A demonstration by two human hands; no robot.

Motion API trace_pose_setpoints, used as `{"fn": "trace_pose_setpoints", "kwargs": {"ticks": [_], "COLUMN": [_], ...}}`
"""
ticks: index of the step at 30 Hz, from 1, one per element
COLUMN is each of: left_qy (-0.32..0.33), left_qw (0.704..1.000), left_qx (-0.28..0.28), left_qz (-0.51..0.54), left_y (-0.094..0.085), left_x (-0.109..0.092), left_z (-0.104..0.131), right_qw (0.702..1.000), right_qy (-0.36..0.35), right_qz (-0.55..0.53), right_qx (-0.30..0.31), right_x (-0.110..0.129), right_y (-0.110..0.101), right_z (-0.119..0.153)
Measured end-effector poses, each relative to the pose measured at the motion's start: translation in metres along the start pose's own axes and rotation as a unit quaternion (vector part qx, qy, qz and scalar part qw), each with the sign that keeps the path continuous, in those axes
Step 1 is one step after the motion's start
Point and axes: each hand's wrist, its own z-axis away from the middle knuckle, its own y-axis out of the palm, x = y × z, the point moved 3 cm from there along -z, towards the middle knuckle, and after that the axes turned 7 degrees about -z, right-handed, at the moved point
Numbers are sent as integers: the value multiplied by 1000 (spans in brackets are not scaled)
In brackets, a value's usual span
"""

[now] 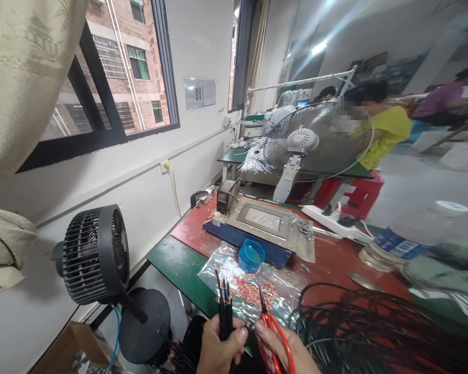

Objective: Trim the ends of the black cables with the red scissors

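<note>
In the head view, a blue tub (242, 261) stands on the tabletop (179, 272) at one o'clock from our left hand (221, 345), coiled cables (359, 317) at three. That hand clasps black wires (225, 307), upright, uneven-tipped; our right hand (272, 340) grips red-handled scissors (264, 312).

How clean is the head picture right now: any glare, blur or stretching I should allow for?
Head view, top right: pale glare streaks around the ceiling light; head view, right side: smeared, the bottle stretched and tilted; head view, beyond the fan: pixelation over part of the person in yellow; head view, bottom: the left hand and red-handled scissors look clearer.
</note>
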Motion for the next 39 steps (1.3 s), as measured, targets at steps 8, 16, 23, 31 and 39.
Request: {"fn": "trace_pose_setpoints", "kwargs": {"ticks": [8,16,23,31,39], "left_qy": [6,-27,-31,-14,-5], "left_qw": [1000,999,999,999,997], "left_qx": [8,22,34,27,66], "left_qz": [-3,20,27,13,44], "left_y": [2,0,0,3,1], "left_x": [-2,4,3,1,6], "left_z": [2,0,0,1,-1], "right_qw": [1000,1000,996,964,1000], "right_qy": [1,0,-50,-167,-18], "right_qz": [7,12,70,202,19], "right_qx": [15,-2,-21,-53,2], "right_x": [0,-2,5,28,23], "right_y": [1,-2,-4,-2,9], "right_z": [0,-2,4,16,7]}}
